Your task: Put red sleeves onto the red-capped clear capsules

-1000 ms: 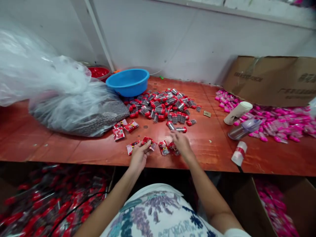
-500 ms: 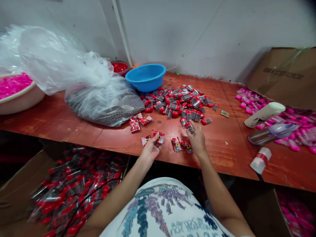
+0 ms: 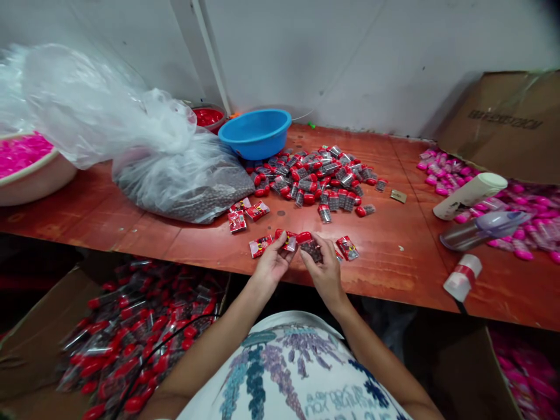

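Note:
Over the front of the table my left hand [image 3: 273, 262] is closed, its thumb pinning a small red printed packet [image 3: 289, 240]. Right beside it, my right hand [image 3: 322, 265] grips a small clear container with a red cap and dark beads inside [image 3: 310, 248]; the cap end points toward the left hand's packet. Another red packet [image 3: 259, 246] lies just left of my left hand. To the right of my right hand lies a further red packet [image 3: 347, 248], with something partly hidden by the fingers next to it.
Behind the hands spreads a pile of red-capped containers [image 3: 328, 175], near a blue basin [image 3: 256, 134] and a plastic bag of dark beads [image 3: 184, 181]. Several packets [image 3: 237, 221] lie by the bag. Pink-capped containers, a white tumbler [image 3: 470, 196] and a cardboard box [image 3: 503, 122] stand right.
My right hand has moved left with a red-capped container, up against the packet in my left hand. The packet formerly left of my right hand now lies to its right.

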`<state>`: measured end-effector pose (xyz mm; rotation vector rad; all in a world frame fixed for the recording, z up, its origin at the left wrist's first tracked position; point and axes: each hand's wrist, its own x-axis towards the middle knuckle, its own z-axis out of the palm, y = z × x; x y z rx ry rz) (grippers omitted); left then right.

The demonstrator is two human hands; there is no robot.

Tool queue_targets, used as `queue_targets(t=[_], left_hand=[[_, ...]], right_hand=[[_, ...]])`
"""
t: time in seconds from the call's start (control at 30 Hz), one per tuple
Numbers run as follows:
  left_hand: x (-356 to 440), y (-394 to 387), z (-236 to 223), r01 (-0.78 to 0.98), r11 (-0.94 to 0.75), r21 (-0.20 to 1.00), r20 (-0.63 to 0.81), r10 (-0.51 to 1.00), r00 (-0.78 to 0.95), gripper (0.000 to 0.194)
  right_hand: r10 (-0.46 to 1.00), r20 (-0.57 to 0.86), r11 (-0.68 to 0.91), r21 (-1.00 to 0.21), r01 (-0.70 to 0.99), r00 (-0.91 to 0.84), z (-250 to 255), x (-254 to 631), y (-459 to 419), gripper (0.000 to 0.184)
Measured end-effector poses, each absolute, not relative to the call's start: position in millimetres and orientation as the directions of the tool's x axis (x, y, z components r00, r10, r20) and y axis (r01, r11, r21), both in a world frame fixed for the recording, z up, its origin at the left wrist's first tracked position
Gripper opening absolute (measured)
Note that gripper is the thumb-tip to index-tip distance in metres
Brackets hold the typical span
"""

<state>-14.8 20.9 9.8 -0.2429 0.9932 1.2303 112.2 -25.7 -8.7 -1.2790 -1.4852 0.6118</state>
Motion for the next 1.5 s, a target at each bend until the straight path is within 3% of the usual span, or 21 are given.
queue_targets(t=[0.37,0.73,0.87,1.03,1.17,1.4,1.5], left_hand=[[-12.4,20.2,13.5,-0.856,0.336,0.394,-0.693,0.72,-0.037,0.013],[-10.7,20.6,12.1,-0.849,0.334,0.41,-0.692,0.72,-0.052,0.013],[-11.0,19.2,10.8,-0.844,0.332,0.422,-0.679,0.733,-0.051,0.013],[-13.8,12.0,9.4,-0.808,0.293,0.512,-0.538,0.842,-0.036,0.01],[-15.9,6.9,9.8,-0.738,0.253,0.625,-0.404,0.914,-0.028,0.025],[-15.2,5.1,7.8,-0.711,0.149,0.687,-0.312,0.945,-0.104,0.03],[-14.6,2.3,9.5,-0.706,0.161,0.69,-0.304,0.949,-0.08,0.034]], right_hand=[[0.911,0.37,0.273,-0.871,0.409,0.181,-3.7,108.7,-29.4,0.043],[0.921,0.361,0.285,-0.88,0.381,0.146,-6.0,106.4,-30.1,0.044],[0.95,0.308,0.272,-0.898,0.346,0.052,-7.2,107.4,-29.2,0.044],[0.973,0.225,0.202,-0.936,0.289,0.05,-7.7,110.2,-29.5,0.044],[0.973,0.226,0.21,-0.948,0.237,0.041,-8.6,110.8,-31.5,0.042],[0.964,0.255,0.234,-0.949,0.211,0.075,-8.3,106.1,-36.9,0.038],[0.969,0.195,0.177,-0.976,0.124,0.152,-10.8,103.5,-38.1,0.039]])
